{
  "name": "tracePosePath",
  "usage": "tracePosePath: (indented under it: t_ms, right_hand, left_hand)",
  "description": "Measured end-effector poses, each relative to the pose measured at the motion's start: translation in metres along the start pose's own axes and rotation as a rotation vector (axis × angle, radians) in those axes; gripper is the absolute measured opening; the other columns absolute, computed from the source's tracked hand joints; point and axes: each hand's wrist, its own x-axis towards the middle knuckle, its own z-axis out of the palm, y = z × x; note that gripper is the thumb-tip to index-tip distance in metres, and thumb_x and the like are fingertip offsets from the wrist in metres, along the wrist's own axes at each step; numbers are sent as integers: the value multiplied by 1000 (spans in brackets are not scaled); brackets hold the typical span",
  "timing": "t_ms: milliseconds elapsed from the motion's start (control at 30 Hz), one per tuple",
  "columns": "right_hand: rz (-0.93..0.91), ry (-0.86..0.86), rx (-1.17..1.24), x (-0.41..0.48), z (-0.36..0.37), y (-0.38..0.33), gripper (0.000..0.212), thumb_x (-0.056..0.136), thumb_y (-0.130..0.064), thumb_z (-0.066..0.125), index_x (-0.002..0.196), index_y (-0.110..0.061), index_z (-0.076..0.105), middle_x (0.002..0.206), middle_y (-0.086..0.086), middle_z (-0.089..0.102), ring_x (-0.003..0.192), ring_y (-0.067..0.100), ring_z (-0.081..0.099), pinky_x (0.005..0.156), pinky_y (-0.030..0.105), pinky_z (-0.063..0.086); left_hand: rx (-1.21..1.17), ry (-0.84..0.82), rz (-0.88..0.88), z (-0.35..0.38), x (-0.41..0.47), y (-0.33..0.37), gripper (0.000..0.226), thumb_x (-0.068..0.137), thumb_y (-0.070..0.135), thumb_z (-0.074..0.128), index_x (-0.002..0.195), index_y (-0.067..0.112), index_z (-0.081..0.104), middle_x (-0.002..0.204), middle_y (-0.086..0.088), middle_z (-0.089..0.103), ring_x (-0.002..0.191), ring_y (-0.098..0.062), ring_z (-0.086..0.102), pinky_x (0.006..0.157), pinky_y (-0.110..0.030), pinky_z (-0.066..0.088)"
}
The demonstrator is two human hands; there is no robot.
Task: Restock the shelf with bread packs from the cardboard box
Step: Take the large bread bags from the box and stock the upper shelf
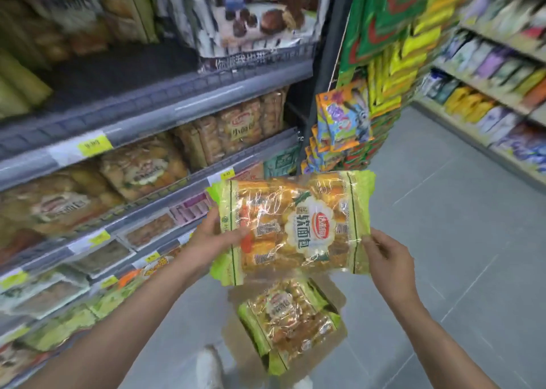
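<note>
Mid-frame, my left hand (213,237) gripped and right hand (387,257) pinched one bread pack (295,226), still unshelved; more sat in the cardboard box (332,288).

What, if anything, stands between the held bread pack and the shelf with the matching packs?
Nothing visible does. The bread pack, gripped by the left hand and pinched by the right hand, hangs in open aisle right of the shelf. Shelved packs already lie there; blur hides whether room remains.
</note>
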Motion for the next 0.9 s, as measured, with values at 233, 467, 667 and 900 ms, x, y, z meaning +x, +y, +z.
tracePosePath:
  t_ms: [233,467,667,900]
  right_hand:
    - [-145,19,127,17,-29,-84,20,98,-19,60,106,-23,78,92,-14,77,88,4,70,77,23,53]
    - [-197,11,287,17,-8,-162,18,95,-13,66,97,-30,71,98,-10,72,80,-16,62,76,3,46]
    - [-265,20,356,1,36,-213,35,94,-17,68,127,-5,66,117,0,71,109,12,66,102,32,48]
    - [-390,-96,317,-31,96,-301,23,97,-14,63,98,-36,68,86,-37,70,90,-14,65,74,2,44]
  left_hand:
    - [-28,97,229,-8,-62,97,115,73,48,82,161,32,10,168,6,14,152,-24,22,119,-53,28]
    - [-22,164,354,-73,-100,144,124,54,68,90,155,39,26,161,6,37,145,-20,38,117,-57,33]
    - [-78,181,378,-140,-127,161,101,55,62,92,139,22,53,135,-3,66,124,-22,63,108,-49,47]
    - [-303,159,362,-221,-154,153,104,52,57,96,141,27,50,136,-5,66,128,-32,60,111,-60,40]
